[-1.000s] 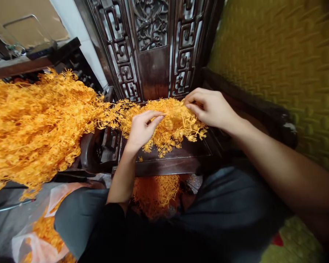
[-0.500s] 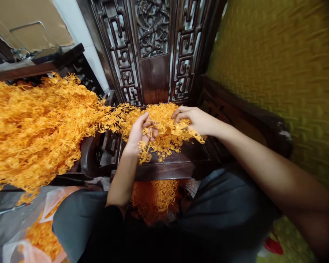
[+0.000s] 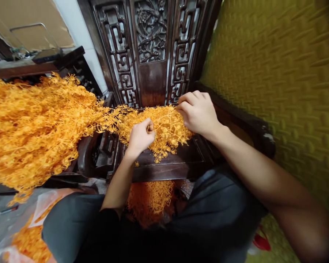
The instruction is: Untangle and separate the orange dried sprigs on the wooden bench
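Observation:
Orange plastic sprigs with thin branches lie in a loose pile (image 3: 167, 140) on the dark wooden seat (image 3: 181, 157). Over the pile's left part, my left hand (image 3: 142, 136) is closed, its fingers curled in a pinch on an orange sprig. My right hand (image 3: 197, 111) is raised above the right side of the pile with its fingertips pinched together at the end of a thin orange stem (image 3: 164, 117). That stem stretches between the two hands. The fingertips of both hands partly hide what they grip.
A large orange heap (image 3: 38, 128) covers the left side and joins the seat's pile. A carved wooden back (image 3: 153, 80) rises behind. Below are more orange pieces (image 3: 159, 195) and a plastic bag (image 3: 41, 215). A yellow-green textured surface (image 3: 276, 73) stands right.
My left hand has closed from a looser, palm-up pose. My right hand has risen slightly and moved right. The orange pieces that hung from both hands no longer show there.

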Demonstrator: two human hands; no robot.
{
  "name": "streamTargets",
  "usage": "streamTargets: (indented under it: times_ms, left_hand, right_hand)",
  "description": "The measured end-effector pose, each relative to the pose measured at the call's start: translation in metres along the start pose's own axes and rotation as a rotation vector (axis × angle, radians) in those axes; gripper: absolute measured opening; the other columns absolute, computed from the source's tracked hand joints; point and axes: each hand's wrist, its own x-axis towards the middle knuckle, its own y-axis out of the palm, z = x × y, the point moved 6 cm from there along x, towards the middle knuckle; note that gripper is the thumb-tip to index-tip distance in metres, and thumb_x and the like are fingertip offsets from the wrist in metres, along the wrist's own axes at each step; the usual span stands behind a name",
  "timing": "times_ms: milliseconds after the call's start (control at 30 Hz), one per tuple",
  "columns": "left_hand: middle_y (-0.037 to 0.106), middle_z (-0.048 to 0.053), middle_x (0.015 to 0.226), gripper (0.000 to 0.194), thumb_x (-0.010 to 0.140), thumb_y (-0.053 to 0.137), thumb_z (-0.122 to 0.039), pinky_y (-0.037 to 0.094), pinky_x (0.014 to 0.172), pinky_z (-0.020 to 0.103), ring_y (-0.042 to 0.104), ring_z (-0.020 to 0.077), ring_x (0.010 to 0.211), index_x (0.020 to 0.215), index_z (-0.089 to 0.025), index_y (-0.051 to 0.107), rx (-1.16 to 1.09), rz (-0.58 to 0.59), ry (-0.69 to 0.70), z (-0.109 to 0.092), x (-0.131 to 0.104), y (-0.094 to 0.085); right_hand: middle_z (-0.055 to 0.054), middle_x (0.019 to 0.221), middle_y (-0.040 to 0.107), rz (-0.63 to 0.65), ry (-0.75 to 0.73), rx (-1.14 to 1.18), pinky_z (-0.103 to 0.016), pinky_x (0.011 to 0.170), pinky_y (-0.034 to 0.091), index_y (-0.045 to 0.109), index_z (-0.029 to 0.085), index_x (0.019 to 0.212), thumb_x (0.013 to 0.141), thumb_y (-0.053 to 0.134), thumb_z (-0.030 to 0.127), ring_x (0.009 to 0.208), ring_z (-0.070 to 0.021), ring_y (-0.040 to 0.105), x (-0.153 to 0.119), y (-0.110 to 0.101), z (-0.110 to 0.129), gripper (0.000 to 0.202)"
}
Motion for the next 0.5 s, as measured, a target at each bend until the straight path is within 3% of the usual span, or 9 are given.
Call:
streamTargets:
  times_ms: [100,167,267,300,400,433,500]
  left_hand:
    - [0.067,0.001,0.078,0.026,0.072,0.051,-0.005,0.046,0.075,0.033,0.061,0.0173,0.074,0.086,-0.023,0.063,0.031,0.079,0.094,-0.008,-0.002,-0.003]
    - [0.074,0.004,0.098,0.030,0.073,0.051,-0.004,0.051,0.090,0.037,0.068,0.0200,0.093,0.091,-0.022,0.067,-0.006,0.121,0.176,-0.017,-0.003,-0.007]
    - [0.074,0.008,0.127,0.017,0.086,0.058,-0.017,0.046,0.113,0.047,0.066,0.0249,0.122,0.094,-0.021,0.072,-0.070,0.191,0.230,-0.025,-0.006,-0.012]
    - [0.075,0.008,0.128,0.018,0.093,0.057,-0.026,0.044,0.115,0.050,0.066,0.0257,0.124,0.091,-0.021,0.074,-0.098,0.237,0.221,-0.026,-0.007,-0.012]
    - [0.081,0.007,0.108,0.052,0.106,0.039,-0.046,0.048,0.112,0.050,0.072,0.0245,0.112,0.080,-0.023,0.078,-0.209,0.342,0.125,-0.022,-0.008,-0.006]
    - [0.081,0.007,0.101,0.056,0.106,0.037,-0.048,0.051,0.109,0.048,0.074,0.0237,0.106,0.077,-0.023,0.078,-0.225,0.330,0.091,-0.020,-0.008,-0.005]
    - [0.081,0.006,0.095,0.045,0.102,0.051,-0.048,0.055,0.102,0.044,0.076,0.0228,0.097,0.077,-0.023,0.079,-0.187,0.254,0.076,-0.017,-0.005,-0.002]
  right_hand:
    - [-0.011,0.118,0.066,-0.042,0.060,0.036,-0.057,0.098,0.039,0.067,0.025,0.095,0.094,0.051,0.022,0.113,-0.0346,0.054,-0.001,-0.009,-0.007,0.016]
    - [-0.012,0.110,0.068,-0.038,0.113,0.146,-0.054,0.094,0.044,0.066,0.022,0.089,0.092,0.055,0.024,0.105,-0.0325,0.059,-0.003,-0.011,-0.011,0.012]
    - [-0.009,0.096,0.071,0.069,0.176,0.456,-0.045,0.083,0.051,0.066,0.021,0.083,0.088,0.060,0.026,0.090,-0.0269,0.065,-0.007,-0.001,-0.010,0.010]
    - [-0.008,0.095,0.072,0.099,0.189,0.538,-0.044,0.082,0.052,0.066,0.021,0.082,0.087,0.062,0.027,0.088,-0.0258,0.066,-0.009,0.003,-0.008,0.009]
    - [-0.007,0.094,0.074,0.108,0.230,0.614,-0.042,0.081,0.053,0.068,0.022,0.082,0.087,0.065,0.030,0.086,-0.0248,0.068,-0.014,0.007,-0.002,0.010]
    - [-0.006,0.091,0.073,0.095,0.247,0.617,-0.042,0.080,0.053,0.068,0.022,0.082,0.087,0.066,0.031,0.085,-0.0244,0.067,-0.015,0.007,-0.001,0.010]
    - [-0.006,0.089,0.073,0.071,0.279,0.648,-0.041,0.078,0.053,0.068,0.021,0.083,0.088,0.066,0.032,0.083,-0.0237,0.067,-0.017,0.005,-0.001,0.012]
